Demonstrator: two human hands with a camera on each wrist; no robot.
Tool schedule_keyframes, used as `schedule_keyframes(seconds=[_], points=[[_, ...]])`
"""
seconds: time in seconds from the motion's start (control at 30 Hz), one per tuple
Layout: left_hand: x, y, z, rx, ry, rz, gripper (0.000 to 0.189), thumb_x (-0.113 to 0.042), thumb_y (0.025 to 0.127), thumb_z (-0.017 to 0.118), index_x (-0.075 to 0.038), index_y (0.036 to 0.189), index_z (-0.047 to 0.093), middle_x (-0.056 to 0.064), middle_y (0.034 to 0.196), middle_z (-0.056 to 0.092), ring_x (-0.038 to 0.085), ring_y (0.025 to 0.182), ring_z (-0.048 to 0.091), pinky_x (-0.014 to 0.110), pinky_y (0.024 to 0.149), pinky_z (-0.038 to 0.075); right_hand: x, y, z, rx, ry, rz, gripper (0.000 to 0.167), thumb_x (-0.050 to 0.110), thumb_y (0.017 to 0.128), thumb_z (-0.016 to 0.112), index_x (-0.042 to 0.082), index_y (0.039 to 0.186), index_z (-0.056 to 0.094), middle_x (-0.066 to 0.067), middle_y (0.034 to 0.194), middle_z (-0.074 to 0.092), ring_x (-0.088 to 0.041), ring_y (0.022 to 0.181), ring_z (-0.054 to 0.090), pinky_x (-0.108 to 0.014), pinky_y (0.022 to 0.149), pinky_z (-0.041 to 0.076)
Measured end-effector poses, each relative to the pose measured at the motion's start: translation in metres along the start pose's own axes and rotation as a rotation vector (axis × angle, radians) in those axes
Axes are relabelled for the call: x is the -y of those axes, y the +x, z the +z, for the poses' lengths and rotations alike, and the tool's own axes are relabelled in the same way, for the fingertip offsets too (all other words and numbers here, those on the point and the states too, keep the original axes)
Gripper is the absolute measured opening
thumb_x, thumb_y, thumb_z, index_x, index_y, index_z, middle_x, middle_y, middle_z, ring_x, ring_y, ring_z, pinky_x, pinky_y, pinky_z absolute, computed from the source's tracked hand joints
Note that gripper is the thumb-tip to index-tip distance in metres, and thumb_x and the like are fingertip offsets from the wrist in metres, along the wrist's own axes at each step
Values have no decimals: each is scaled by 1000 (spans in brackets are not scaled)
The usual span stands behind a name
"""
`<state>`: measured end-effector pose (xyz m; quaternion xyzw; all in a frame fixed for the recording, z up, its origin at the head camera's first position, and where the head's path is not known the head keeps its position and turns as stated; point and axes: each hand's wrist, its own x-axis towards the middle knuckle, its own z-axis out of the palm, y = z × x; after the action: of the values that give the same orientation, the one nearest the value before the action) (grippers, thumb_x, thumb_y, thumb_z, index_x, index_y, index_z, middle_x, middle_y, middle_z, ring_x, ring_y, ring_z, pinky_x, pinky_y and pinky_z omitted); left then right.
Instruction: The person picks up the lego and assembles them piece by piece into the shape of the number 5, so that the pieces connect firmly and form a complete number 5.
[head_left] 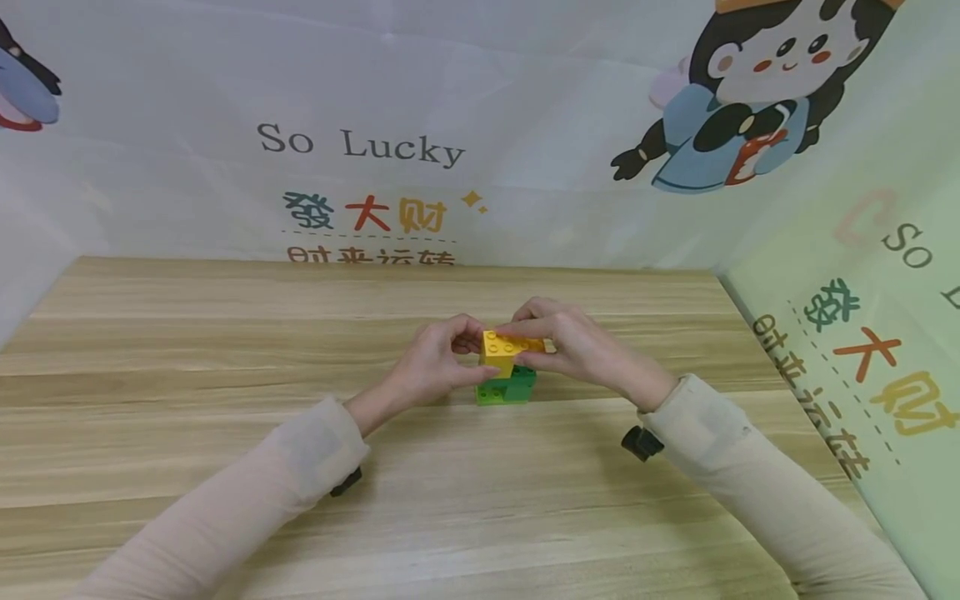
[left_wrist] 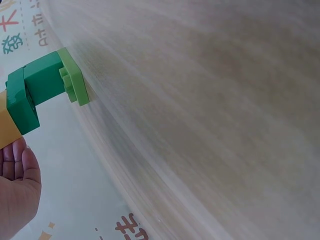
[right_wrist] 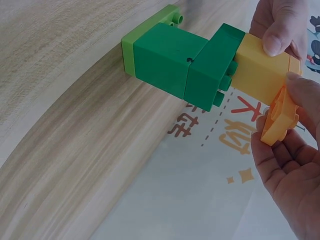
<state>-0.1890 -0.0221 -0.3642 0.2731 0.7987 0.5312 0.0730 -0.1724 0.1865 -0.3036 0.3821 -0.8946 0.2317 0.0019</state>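
On the table stands a small stack of building blocks: a light green plate (right_wrist: pixel 128 57) lowest, then a dark green block (right_wrist: pixel 167 60), a second dark green brick (right_wrist: pixel 212 67) and a yellow block (head_left: pixel 497 354). My left hand (head_left: pixel 438 357) holds the yellow block, thumb on its near face and fingers behind. With thumb and fingers my right hand (head_left: pixel 581 346) pinches a flat yellow brick (right_wrist: pixel 281 120) at the stack's top right. That brick sticks out past the yellow block; whether it is pressed on fully I cannot tell.
The wooden table (head_left: pixel 225 350) spreads around the stack. Behind it hangs a white printed sheet (head_left: pixel 525 150) with lettering and a cartoon figure. Another printed sheet (head_left: pixel 900 333) borders the right side. Black straps (head_left: pixel 642 443) show under the cuffs.
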Motion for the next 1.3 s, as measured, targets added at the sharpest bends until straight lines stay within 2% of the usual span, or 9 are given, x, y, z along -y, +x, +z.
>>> schedule_keyframes(seconds=[0.3,0.63,0.9,1.1,1.3], points=[[1,-1,-1,-4,9,-4,35,-7,75,77,2,104,59,13,103,65,22,94,64,37,87,54,-2,1,4,-17,7,9,35,9,83,71,5,118,65,-8,104,63,-16,86,55,-26,70,50],[0,-2,0,-1,30,-8,36,-9,76,77,1,104,58,13,104,65,23,96,64,38,88,54,-5,-1,5,-38,59,28,37,10,82,72,4,119,64,-9,109,64,-18,93,58,-31,77,53],[-1,-3,0,-1,15,19,36,-8,76,77,2,105,58,15,105,64,24,97,64,41,88,53,-7,-3,6,-45,77,54,40,12,82,72,3,120,63,-11,112,64,-21,96,59,-39,79,53],[0,-3,0,-2,14,29,36,-7,76,77,2,105,57,15,105,64,24,96,64,42,88,53,-12,-7,8,-65,98,41,46,12,81,73,-1,122,60,-15,114,63,-25,100,59,-44,83,52],[1,-3,1,-12,9,45,36,-7,76,78,2,105,58,15,104,65,25,96,64,42,88,53,-17,-13,10,-89,143,46,51,11,79,74,-4,125,57,-18,118,61,-26,104,59,-41,88,52]])
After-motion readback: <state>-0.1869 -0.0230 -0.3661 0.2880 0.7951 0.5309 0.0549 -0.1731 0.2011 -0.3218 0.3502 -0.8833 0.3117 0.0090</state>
